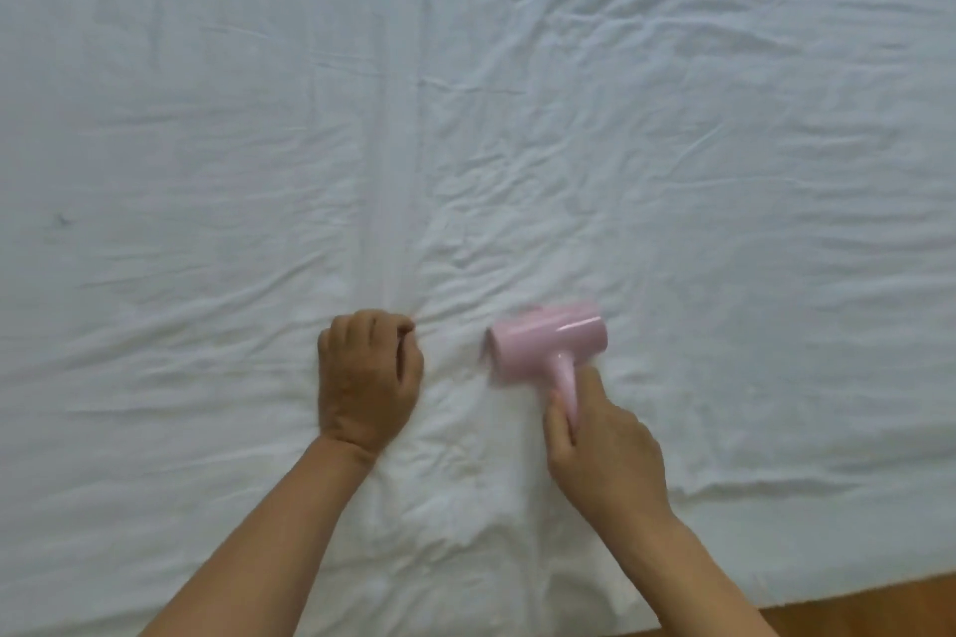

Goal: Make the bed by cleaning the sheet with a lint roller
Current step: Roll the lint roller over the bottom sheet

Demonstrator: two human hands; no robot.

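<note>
The pink lint roller (pixel 549 342) lies on the wrinkled white sheet (pixel 517 119), its drum glossy and a little blurred, the slim handle pointing back to the right hand (pixel 602 445), whose fingers curl round it. Just beside it the left hand (pixel 368 380) rests knuckles-up, fingers curled, on the sheet.
</note>
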